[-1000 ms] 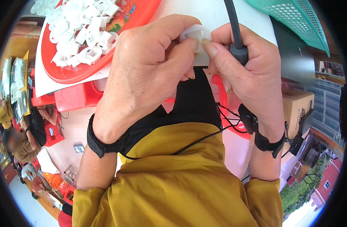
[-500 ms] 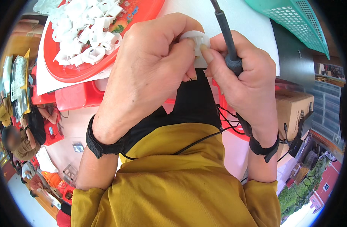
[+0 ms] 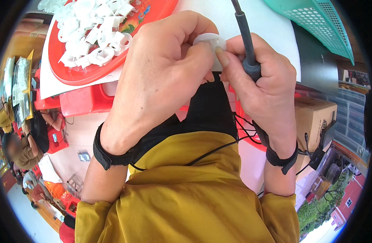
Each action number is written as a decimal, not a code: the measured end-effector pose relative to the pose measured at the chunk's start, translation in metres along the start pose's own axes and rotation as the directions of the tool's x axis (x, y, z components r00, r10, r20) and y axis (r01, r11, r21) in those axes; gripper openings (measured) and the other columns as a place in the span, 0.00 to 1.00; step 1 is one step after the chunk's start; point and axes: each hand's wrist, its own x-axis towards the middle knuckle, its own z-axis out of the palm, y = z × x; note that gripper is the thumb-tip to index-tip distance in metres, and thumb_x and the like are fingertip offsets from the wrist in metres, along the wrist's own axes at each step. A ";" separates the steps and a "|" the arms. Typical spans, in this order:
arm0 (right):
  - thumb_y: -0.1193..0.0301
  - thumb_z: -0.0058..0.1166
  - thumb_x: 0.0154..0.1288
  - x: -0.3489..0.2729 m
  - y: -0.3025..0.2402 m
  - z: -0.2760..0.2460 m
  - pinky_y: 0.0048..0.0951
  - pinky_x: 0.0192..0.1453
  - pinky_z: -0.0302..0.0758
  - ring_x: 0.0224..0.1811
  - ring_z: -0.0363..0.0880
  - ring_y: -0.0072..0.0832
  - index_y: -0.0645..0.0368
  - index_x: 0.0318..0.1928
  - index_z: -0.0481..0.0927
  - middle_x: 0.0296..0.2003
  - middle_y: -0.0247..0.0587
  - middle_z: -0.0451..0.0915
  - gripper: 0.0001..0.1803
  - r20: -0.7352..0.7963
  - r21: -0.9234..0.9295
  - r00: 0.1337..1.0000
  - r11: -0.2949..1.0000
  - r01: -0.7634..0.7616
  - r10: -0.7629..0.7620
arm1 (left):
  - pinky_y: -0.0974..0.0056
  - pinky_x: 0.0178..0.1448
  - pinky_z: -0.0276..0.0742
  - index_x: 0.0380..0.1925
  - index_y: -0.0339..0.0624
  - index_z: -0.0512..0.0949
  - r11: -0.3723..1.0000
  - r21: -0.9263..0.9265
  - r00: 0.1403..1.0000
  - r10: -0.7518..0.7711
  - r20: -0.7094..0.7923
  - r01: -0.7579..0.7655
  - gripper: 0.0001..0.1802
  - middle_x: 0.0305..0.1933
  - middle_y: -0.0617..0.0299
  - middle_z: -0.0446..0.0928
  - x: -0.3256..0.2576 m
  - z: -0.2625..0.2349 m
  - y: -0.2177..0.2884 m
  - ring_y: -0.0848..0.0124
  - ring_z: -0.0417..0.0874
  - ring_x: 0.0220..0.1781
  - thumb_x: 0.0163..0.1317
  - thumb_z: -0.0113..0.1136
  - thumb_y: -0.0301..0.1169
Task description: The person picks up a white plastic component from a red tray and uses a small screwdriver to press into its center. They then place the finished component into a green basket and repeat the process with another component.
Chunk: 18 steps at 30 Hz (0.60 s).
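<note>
- White tabletop [image 3: 271, 28] fills the 12 o'clock part of the view, with a red floor showing below its near edge and a busy workshop spreading off toward 9 o'clock.
- On that tabletop, at about 11 o'clock, sits a round red tray [image 3: 72, 75] heaped with small white plastic parts [image 3: 92, 28]; a sheet of white paper [image 3: 48, 81] lies under it.
- At 1 o'clock the corner of a green plastic basket [image 3: 319, 24] pokes in, well apart from the tray.
- The left hand [image 3: 161, 77] is closed round a small white plastic piece [image 3: 210, 40], fingers curled tight so that only its round rim shows above the thumb.
- The right hand [image 3: 259, 81] does two jobs: its thumb tip presses against that same white piece, while the other fingers are wrapped round the dark handle of a tool [image 3: 246, 44] whose shaft runs up out of view at 12 o'clock.
- The piece is held just above the near tabletop edge, between the two hands, close to the body.
- My reading: one piece is mid-handling, being fitted or pressed by hand, and the full heap on the tray suggests plenty is left; I cannot tell which parts there are finished.
- Both wrists wear black straps with thin black wires trailing over a mustard-yellow top.
- A cardboard box [image 3: 315, 117] stands on the floor at 3 o'clock, a red stool [image 3: 84, 101] at 9 o'clock, and other people sit low at the far left edge.
</note>
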 end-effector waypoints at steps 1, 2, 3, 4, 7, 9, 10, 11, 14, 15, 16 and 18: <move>0.79 0.53 0.64 0.000 0.000 0.000 0.17 0.17 0.61 0.13 0.67 0.13 0.62 0.36 0.76 0.14 0.29 0.72 0.01 0.001 0.002 1.000 1.000 0.000 0.000 | 0.75 0.31 0.74 0.37 0.32 0.76 1.000 -0.020 1.000 -0.003 -0.007 0.003 0.07 0.26 0.63 0.77 0.001 0.002 0.002 0.80 0.78 0.26 0.62 0.50 0.22; 0.79 0.53 0.64 0.000 0.000 -0.001 0.17 0.17 0.62 0.13 0.68 0.12 0.62 0.36 0.76 0.14 0.29 0.73 0.01 0.005 0.007 1.000 1.000 0.006 -0.006 | 0.75 0.31 0.74 0.37 0.32 0.76 1.000 -0.019 1.000 -0.004 -0.008 0.004 0.07 0.26 0.63 0.77 0.000 0.005 0.009 0.80 0.78 0.26 0.62 0.50 0.22; 0.79 0.53 0.64 0.001 0.000 -0.001 0.17 0.18 0.62 0.14 0.68 0.12 0.62 0.36 0.76 0.15 0.29 0.73 0.01 0.009 0.012 1.000 1.000 0.013 -0.013 | 0.75 0.31 0.74 0.37 0.32 0.76 0.999 -0.048 1.000 -0.014 0.002 0.014 0.07 0.27 0.63 0.78 -0.001 0.008 0.020 0.80 0.78 0.26 0.62 0.50 0.22; 0.79 0.53 0.64 0.000 0.001 -0.001 0.17 0.18 0.62 0.14 0.68 0.12 0.62 0.36 0.76 0.15 0.29 0.73 0.01 0.011 0.015 1.000 1.000 0.014 -0.014 | 0.76 0.31 0.74 0.38 0.32 0.75 0.997 -0.075 1.000 -0.023 0.012 0.024 0.07 0.27 0.63 0.78 -0.003 0.010 0.025 0.80 0.78 0.26 0.62 0.50 0.22; 0.79 0.53 0.64 0.000 0.004 -0.003 0.16 0.20 0.64 0.16 0.70 0.12 0.62 0.35 0.76 0.16 0.30 0.74 0.00 0.007 -0.085 0.996 0.992 0.092 -0.092 | 0.76 0.31 0.74 0.38 0.32 0.75 0.995 -0.103 1.000 -0.014 -0.024 0.011 0.07 0.27 0.63 0.77 -0.004 0.011 0.011 0.81 0.77 0.26 0.62 0.50 0.22; 0.79 0.53 0.64 -0.001 0.004 -0.003 0.16 0.23 0.67 0.18 0.72 0.12 0.63 0.36 0.76 0.17 0.31 0.75 0.01 0.017 -0.149 0.993 0.982 0.118 -0.117 | 0.76 0.31 0.74 0.38 0.31 0.75 0.991 -0.132 0.998 -0.003 -0.057 -0.005 0.08 0.28 0.63 0.77 -0.004 0.011 -0.002 0.81 0.77 0.25 0.61 0.49 0.21; 0.79 0.53 0.64 -0.001 0.005 -0.003 0.16 0.23 0.67 0.18 0.72 0.12 0.63 0.36 0.76 0.17 0.31 0.75 0.01 0.017 -0.150 0.993 0.982 0.117 -0.116 | 0.76 0.30 0.74 0.38 0.31 0.75 0.989 -0.149 0.998 0.002 -0.070 -0.012 0.08 0.28 0.64 0.77 -0.003 0.012 -0.005 0.81 0.77 0.25 0.61 0.49 0.21; 0.80 0.53 0.63 -0.001 0.006 -0.003 0.16 0.24 0.68 0.19 0.73 0.13 0.63 0.36 0.77 0.18 0.32 0.76 0.02 0.014 -0.164 0.993 0.980 0.116 -0.115 | 0.76 0.30 0.74 0.38 0.31 0.75 0.989 -0.150 0.998 0.002 -0.068 -0.012 0.08 0.28 0.64 0.77 -0.001 0.012 -0.006 0.81 0.77 0.25 0.61 0.49 0.21; 0.80 0.54 0.62 -0.001 0.004 -0.005 0.17 0.26 0.69 0.20 0.74 0.14 0.63 0.37 0.77 0.19 0.33 0.78 0.03 0.023 -0.188 0.994 0.976 0.108 -0.106 | 0.75 0.29 0.74 0.38 0.31 0.75 0.984 0.147 0.991 0.115 -0.074 -0.103 0.09 0.26 0.64 0.77 0.001 0.011 -0.006 0.81 0.77 0.24 0.60 0.48 0.21; 0.81 0.54 0.62 0.000 0.003 -0.005 0.17 0.27 0.70 0.21 0.75 0.14 0.63 0.37 0.77 0.20 0.34 0.78 0.03 0.033 -0.200 0.995 0.975 0.102 -0.097 | 0.75 0.27 0.73 0.38 0.31 0.75 0.960 0.236 0.982 0.172 -0.076 -0.150 0.09 0.24 0.65 0.76 0.001 0.011 -0.005 0.81 0.77 0.23 0.60 0.48 0.21; 0.81 0.54 0.62 -0.001 0.003 -0.005 0.17 0.27 0.70 0.21 0.75 0.14 0.63 0.37 0.77 0.20 0.34 0.78 0.03 0.033 -0.201 0.995 0.974 0.102 -0.097 | 0.74 0.26 0.73 0.37 0.31 0.75 0.926 0.322 0.971 0.229 -0.071 -0.195 0.09 0.23 0.65 0.76 0.001 0.011 -0.006 0.80 0.77 0.22 0.59 0.48 0.20; 0.81 0.53 0.62 -0.001 0.003 -0.005 0.17 0.28 0.70 0.22 0.76 0.15 0.63 0.36 0.77 0.20 0.35 0.79 0.03 0.033 -0.230 0.996 0.969 0.086 -0.081 | 0.74 0.25 0.73 0.37 0.30 0.76 0.923 0.329 0.971 0.230 -0.060 -0.198 0.09 0.22 0.65 0.76 0.002 0.010 -0.006 0.80 0.77 0.22 0.58 0.48 0.20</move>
